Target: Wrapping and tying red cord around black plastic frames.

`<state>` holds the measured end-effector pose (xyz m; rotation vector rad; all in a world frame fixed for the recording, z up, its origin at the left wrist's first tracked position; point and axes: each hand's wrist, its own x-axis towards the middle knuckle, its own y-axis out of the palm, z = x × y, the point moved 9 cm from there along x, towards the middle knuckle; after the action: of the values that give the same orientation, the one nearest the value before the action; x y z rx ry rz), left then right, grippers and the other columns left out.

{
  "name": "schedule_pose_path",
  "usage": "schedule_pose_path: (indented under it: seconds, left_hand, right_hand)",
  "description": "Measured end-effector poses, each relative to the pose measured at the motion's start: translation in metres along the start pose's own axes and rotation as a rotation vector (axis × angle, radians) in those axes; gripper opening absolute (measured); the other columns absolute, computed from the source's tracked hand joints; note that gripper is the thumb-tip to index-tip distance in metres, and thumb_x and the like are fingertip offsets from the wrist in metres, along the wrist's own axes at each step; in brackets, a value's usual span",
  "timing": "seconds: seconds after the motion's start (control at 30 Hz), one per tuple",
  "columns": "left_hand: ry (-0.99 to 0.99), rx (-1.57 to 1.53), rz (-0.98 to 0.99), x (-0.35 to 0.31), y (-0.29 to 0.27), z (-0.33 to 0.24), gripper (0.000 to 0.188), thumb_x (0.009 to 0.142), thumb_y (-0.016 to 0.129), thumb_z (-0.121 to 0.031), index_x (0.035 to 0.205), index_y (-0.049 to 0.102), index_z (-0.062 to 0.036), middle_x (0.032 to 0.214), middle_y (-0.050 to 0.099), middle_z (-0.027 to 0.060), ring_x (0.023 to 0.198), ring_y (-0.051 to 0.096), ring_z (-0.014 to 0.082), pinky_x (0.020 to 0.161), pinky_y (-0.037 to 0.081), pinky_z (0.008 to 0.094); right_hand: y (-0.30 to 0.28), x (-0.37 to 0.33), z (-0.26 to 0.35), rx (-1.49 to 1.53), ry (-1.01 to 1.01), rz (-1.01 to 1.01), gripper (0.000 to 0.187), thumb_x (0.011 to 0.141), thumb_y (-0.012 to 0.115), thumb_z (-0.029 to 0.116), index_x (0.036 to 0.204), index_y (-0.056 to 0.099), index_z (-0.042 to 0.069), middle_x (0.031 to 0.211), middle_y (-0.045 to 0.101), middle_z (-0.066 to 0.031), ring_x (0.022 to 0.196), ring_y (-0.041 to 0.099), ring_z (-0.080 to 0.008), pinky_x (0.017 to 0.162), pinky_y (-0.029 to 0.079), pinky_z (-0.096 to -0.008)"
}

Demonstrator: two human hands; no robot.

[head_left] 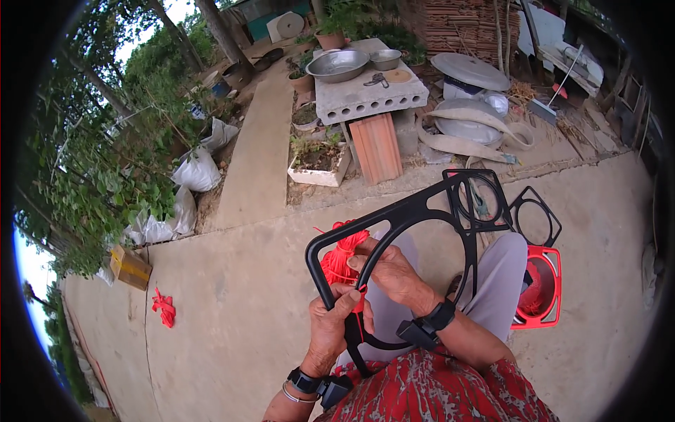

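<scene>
A black rounded frame with a large ring opening [416, 206] is held tilted over my lap. My left hand [332, 325] is closed on its lower left part, thumb and fingers around the bar. A bundle of red cord [341, 261] hangs at the frame's left side, partly behind the bar. My right hand [395, 276] reaches through the opening and pinches the bundle near its top. Red cord also crosses the bar beside my left fingers. How it is wrapped there is partly hidden by the fingers.
More black frames [485, 226] lie beyond my knees. Beside my right leg sits a red frame [557, 285] with red cord inside. A red bundle [164, 309] and a cardboard box [131, 267] are at left. Ahead stands a slab table [337, 105] with metal bowls.
</scene>
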<state>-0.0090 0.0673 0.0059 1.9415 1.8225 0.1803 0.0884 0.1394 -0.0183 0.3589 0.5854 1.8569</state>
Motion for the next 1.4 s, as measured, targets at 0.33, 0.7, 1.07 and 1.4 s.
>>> schedule_pose_path:
  seconds: [0.33, 0.7, 1.07, 1.4]
  left_hand:
    - [0.023, -0.041, -0.010, 0.008, -0.003, 0.003, 0.017, 0.092, 0.061, -0.014, 0.088, 0.058, 0.0029, 0.065, 0.062, 0.0183, 0.047, 0.061, 0.0277, 0.044, 0.052, 0.0357]
    - [0.044, 0.059, -0.066, 0.023, 0.003, 0.020, 0.016, 0.092, 0.062, -0.013, 0.088, 0.064, 0.0025, 0.066, 0.063, 0.0100, 0.047, 0.059, 0.0177, 0.040, 0.047, 0.0277]
    - [0.047, 0.119, -0.118, 0.024, -0.007, 0.019, 0.014, 0.093, 0.059, -0.010, 0.087, 0.059, 0.0029, 0.064, 0.062, 0.0137, 0.044, 0.058, 0.0204, 0.039, 0.047, 0.0303]
    - [-0.021, -0.420, -0.203, 0.016, -0.013, 0.037, 0.006, 0.089, 0.063, -0.003, 0.094, 0.065, -0.0004, 0.070, 0.063, 0.0026, 0.062, 0.062, 0.0144, 0.055, 0.053, 0.0293]
  right_hand:
    - [0.015, -0.019, 0.002, 0.333, 0.041, 0.186, 0.041, 0.090, 0.063, 0.013, 0.128, 0.049, 0.001, 0.116, 0.060, -0.0085, 0.103, 0.061, -0.0161, 0.094, 0.044, -0.0281]
    - [0.003, -0.026, -0.006, 0.200, 0.248, -0.174, 0.050, 0.084, 0.070, 0.041, 0.114, 0.047, 0.008, 0.093, 0.061, -0.0103, 0.048, 0.056, -0.0187, 0.024, 0.038, -0.0300]
    - [-0.067, -0.070, 0.023, -0.092, 0.141, -0.475, 0.031, 0.091, 0.061, 0.037, 0.102, 0.059, 0.008, 0.094, 0.063, -0.0032, 0.077, 0.058, -0.0099, 0.057, 0.040, -0.0205]
    - [0.074, -0.064, 0.093, -0.267, -0.080, 0.036, 0.033, 0.090, 0.067, 0.034, 0.092, 0.059, 0.002, 0.081, 0.058, 0.0016, 0.077, 0.054, -0.0075, 0.069, 0.045, -0.0258]
